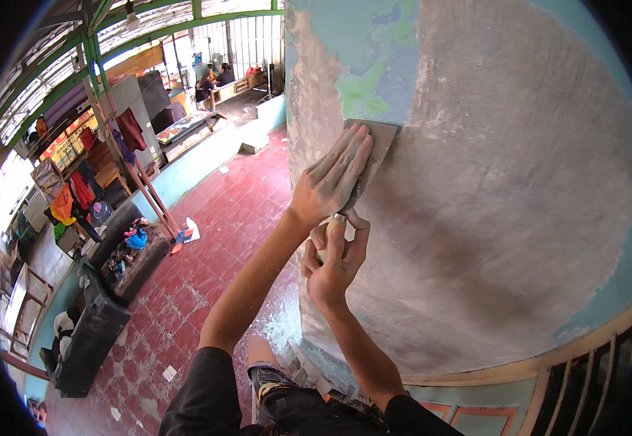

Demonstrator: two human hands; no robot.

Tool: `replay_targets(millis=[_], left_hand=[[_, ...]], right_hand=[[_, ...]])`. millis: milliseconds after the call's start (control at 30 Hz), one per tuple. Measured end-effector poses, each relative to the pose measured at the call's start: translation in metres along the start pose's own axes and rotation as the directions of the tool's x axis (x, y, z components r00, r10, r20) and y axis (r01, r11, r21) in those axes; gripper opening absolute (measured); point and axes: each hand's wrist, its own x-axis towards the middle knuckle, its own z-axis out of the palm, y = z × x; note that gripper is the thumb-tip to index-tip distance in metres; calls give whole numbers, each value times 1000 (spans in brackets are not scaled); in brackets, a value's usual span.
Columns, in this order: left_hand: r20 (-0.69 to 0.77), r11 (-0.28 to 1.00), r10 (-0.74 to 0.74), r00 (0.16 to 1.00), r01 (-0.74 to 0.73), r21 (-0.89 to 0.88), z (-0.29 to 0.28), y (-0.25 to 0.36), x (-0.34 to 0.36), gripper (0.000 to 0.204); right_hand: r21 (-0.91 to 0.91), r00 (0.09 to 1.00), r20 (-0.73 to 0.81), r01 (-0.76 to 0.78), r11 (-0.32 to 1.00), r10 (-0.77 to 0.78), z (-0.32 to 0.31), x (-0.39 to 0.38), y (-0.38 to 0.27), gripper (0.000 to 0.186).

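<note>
Scraper [383,145], broad-bladed, lies against a bare grey wall [497,167], just beside a patch of blue-green paint [359,36]. 2 hands work it: the right hand [336,267] wraps round its lower end, while the left hand [334,174] rests on the metal with fingers extended, apparently pressing rather than grasping. The step in hand looks like scraping or smoothing the wall; the next stroke seems to call for even pressure, so that no corner digs in. Well apart, beyond the red tiled floor [207,211], a dark sofa [149,270] bears mixed clutter and a bright blue bundle [136,239], possibly a bag. Near it is a bluish bottle [101,211]. What either contains, I cannot tell.
</note>
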Motion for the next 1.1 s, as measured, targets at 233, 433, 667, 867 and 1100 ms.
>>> replay_targets(millis=[233, 433, 667, 867, 1100], left_hand=[[-12, 1000, 28, 1000, -28, 3, 4, -4, -2, 50], [-8, 1000, -15, 1000, 15, 24, 2, -16, 13, 50], [13, 1000, 7, 1000, -7, -21, 2, -2, -8, 49], [-37, 999, -29, 999, 28, -15, -1, -14, 22, 49], [20, 999, -3, 1000, 3, -48, 1, 3, -6, 48]], right_hand=[[-17, 997, -29, 72, 997, -72, -1, 4, 11, 28], [-28, 999, -27, 18, 999, -19, 13, 18, -5, 28], [23, 997, -76, 13, 1000, -11, 2, -1, 12, 30], [4, 999, -12, 38, 999, -38, 16, 20, -6, 31], [6, 996, -92, 12, 1000, -11, -2, -4, 13, 32]])
